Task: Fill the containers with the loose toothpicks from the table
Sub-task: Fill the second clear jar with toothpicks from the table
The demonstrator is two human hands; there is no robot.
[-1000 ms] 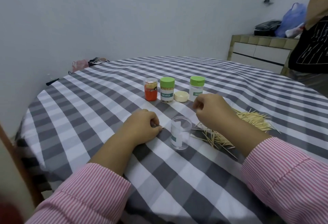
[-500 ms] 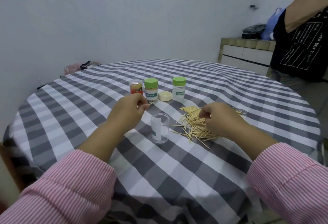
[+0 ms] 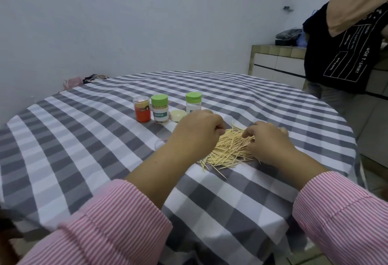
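Observation:
A heap of loose toothpicks (image 3: 228, 149) lies on the checked tablecloth (image 3: 84, 138) between my hands. My left hand (image 3: 197, 132) is curled at the heap's left edge, thumb and fingers pinched on a few sticks. My right hand (image 3: 266, 140) is clawed over the heap's right side, fingertips closed on toothpicks. An open clear container (image 3: 159, 144) stands behind my left wrist, and only its rim shows. Farther back stand an orange container (image 3: 142, 111), a green-lidded container (image 3: 160, 108) full of toothpicks, and a second green-lidded one (image 3: 193, 101). A cream lid (image 3: 178, 115) lies between them.
Another person in a black T-shirt (image 3: 344, 50) stands at the table's far right. A tiled counter (image 3: 277, 60) with bags is behind. The round table's edge curves close on the right of the heap.
My left hand has moved right, from near the orange container to the heap, and now hides the clear container. My right hand has stayed on the heap. The camera has swung left and closer.

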